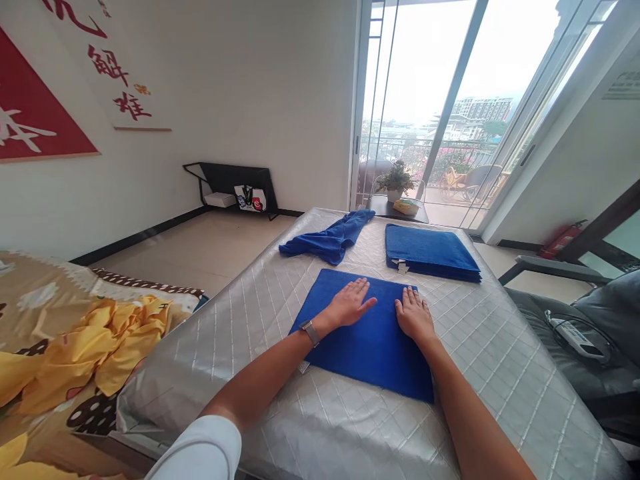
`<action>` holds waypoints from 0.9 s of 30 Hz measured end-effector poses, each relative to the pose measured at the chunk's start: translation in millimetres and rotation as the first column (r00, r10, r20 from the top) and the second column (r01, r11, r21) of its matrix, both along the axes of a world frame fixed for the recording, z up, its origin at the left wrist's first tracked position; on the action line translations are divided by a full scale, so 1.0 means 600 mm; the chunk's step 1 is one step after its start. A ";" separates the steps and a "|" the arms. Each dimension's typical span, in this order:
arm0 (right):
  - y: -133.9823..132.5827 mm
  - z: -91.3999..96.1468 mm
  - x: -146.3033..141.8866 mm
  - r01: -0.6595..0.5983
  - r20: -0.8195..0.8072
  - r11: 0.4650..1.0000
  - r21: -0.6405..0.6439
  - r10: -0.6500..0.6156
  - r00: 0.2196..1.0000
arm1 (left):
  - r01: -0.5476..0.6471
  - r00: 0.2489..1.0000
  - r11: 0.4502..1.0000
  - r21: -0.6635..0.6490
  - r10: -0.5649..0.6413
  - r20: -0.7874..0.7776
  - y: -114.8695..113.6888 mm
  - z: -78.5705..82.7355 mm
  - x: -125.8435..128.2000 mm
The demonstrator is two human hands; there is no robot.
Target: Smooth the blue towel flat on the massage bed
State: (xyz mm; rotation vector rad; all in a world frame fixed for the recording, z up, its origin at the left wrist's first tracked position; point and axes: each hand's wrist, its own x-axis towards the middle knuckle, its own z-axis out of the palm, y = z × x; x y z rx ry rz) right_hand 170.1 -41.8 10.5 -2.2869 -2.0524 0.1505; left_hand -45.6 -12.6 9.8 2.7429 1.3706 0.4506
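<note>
A folded blue towel (367, 350) lies flat on the silver quilted table (280, 293) in front of me. My left hand (350, 303) rests palm down on its upper middle, fingers stretched out; a watch is on that wrist. My right hand (414, 313) lies flat beside it on the towel's right part, fingers together and extended. Neither hand holds anything. Further back on the right sits a stack of folded blue towels (430, 252). A crumpled blue towel (330, 237) lies at the back left of the table.
A bed with a patterned cover and yellow cloth (110, 340) is at left. A dark chair with a remote (575, 337) stands at right. Behind the table are a small side table with a plant (397, 180), glass balcony doors, and a fire extinguisher (563, 239).
</note>
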 end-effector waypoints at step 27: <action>-0.001 0.001 -0.001 0.010 -0.013 1.000 0.021 -0.010 1.000 | -0.294 0.956 0.950 -0.103 0.292 -0.038 -0.017 -0.023 -0.136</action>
